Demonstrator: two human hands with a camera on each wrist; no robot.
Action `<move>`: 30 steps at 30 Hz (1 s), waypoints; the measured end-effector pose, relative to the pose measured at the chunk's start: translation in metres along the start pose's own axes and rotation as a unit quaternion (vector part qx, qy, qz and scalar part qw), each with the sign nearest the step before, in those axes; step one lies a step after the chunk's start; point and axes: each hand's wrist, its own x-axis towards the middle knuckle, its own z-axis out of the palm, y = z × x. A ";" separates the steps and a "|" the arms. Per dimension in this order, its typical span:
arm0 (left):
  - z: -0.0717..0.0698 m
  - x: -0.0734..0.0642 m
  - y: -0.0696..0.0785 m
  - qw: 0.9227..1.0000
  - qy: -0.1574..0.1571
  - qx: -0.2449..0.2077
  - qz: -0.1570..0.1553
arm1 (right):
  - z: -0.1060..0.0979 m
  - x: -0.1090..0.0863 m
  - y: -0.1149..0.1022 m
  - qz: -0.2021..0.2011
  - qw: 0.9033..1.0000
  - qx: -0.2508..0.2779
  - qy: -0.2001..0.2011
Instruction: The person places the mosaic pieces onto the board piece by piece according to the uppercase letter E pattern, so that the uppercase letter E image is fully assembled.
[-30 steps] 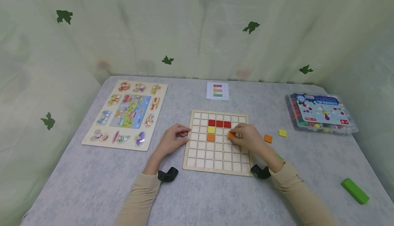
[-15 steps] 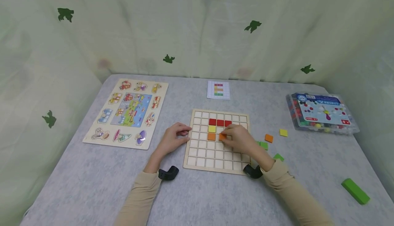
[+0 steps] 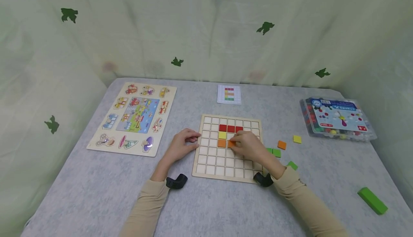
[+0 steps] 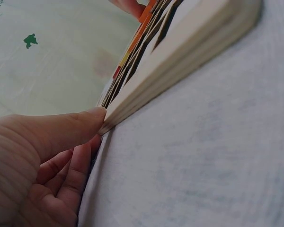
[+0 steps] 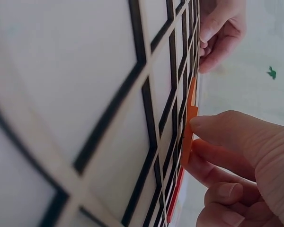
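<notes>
A wooden grid board (image 3: pixel 211 176) lies mid-table. My left hand (image 3: pixel 182 144) rests at its left edge, thumb and fingertips touching the rim; the left wrist view shows the thumb (image 4: pixel 71 130) there, the other fingers curled beneath. Between thumb and fingers my right hand (image 3: pixel 250 146) pinches an orange tile (image 5: pixel 188 137), over the cell right of another orange tile (image 3: pixel 221 143). Above that one sits a yellow tile (image 3: pixel 222 135), with a row of red tiles (image 3: pixel 231 129) over it. The right hand hides part of the board.
Right of the board lie green tiles (image 3: pixel 276 153), a loose orange tile (image 3: pixel 281 145) and a yellow one. A clear box of pieces (image 3: pixel 338 118) and a green block (image 3: pixel 372 200) are further right. Behind stands a pattern card (image 3: pixel 229 100); a peg puzzle (image 3: pixel 161 122) lies left.
My right hand has moved left across the board with the orange tile, bringing it close beside the placed orange one. The left hand has stayed at the board's edge.
</notes>
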 end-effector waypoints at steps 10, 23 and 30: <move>0.001 0.001 0.001 1.000 -0.001 0.000 0.001 | 0.002 0.002 0.003 -0.009 1.000 -0.009 -0.008; 0.001 0.000 0.001 1.000 0.006 0.011 0.003 | -0.004 -0.004 0.006 0.012 1.000 -0.004 0.011; 0.002 0.001 0.001 1.000 0.005 0.010 0.003 | -0.014 -0.020 0.021 0.054 0.998 -0.010 0.016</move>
